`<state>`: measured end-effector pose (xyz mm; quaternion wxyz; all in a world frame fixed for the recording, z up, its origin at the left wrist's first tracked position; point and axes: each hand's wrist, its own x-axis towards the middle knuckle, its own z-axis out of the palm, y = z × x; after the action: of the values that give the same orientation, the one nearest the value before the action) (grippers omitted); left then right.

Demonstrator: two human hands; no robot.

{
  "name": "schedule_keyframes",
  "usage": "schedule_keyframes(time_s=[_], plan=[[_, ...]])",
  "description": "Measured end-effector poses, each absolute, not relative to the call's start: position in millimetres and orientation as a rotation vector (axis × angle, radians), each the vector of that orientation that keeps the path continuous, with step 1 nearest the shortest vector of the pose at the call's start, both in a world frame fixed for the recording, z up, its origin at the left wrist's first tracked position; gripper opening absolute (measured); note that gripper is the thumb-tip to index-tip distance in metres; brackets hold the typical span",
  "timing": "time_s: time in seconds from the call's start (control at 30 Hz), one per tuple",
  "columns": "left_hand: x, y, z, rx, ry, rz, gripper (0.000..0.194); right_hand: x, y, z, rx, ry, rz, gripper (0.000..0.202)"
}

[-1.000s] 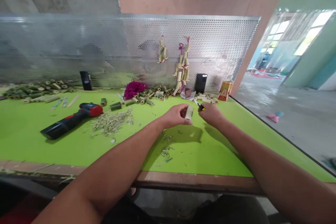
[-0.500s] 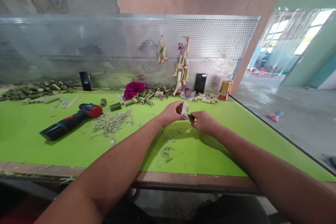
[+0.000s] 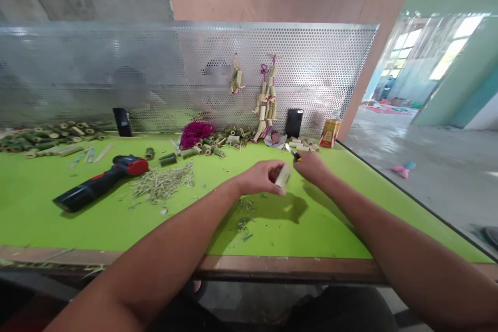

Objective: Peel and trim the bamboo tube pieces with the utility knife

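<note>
Between the thumb and fingers of my left hand is a short, pale piece of bamboo, held tilted above the green table top. My right hand is closed round a small utility knife with a black and yellow handle. Its blade points up and to the left, apart from the bamboo. Fine shavings lie on the table below my left hand.
A red and black cordless drill lies at left beside a heap of shavings. Behind are cut bamboo pieces, purple string, a phone and a yellow-red container. Strung bamboo figures hang on the perforated metal panel.
The knife has come away from the bamboo piece, up and to the right, with my right hand. My left hand has lowered slightly and turned the bamboo to a slant.
</note>
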<state>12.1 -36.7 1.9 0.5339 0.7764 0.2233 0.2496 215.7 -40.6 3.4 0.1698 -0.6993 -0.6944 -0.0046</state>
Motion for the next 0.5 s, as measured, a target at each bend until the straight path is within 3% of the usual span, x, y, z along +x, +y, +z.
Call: schedule_keyframes(time_s=[0.1,0.3,0.5], plan=[[14.9,-39.1,-1.5,1.842,0.545,0.623,0.070,229.1,-32.8,7.8,-1.950,-1.824,-0.195,0.025],[7.0,-15.8,-10.4,1.802,0.690,0.813,0.070,203.4,-53.0,-0.8,-1.811,-2.083,0.078,0.021],[6.2,-9.1,-10.9,1.861,0.724,0.840,0.062,188.9,-63.1,-4.9,-1.754,-2.333,0.031,0.019]])
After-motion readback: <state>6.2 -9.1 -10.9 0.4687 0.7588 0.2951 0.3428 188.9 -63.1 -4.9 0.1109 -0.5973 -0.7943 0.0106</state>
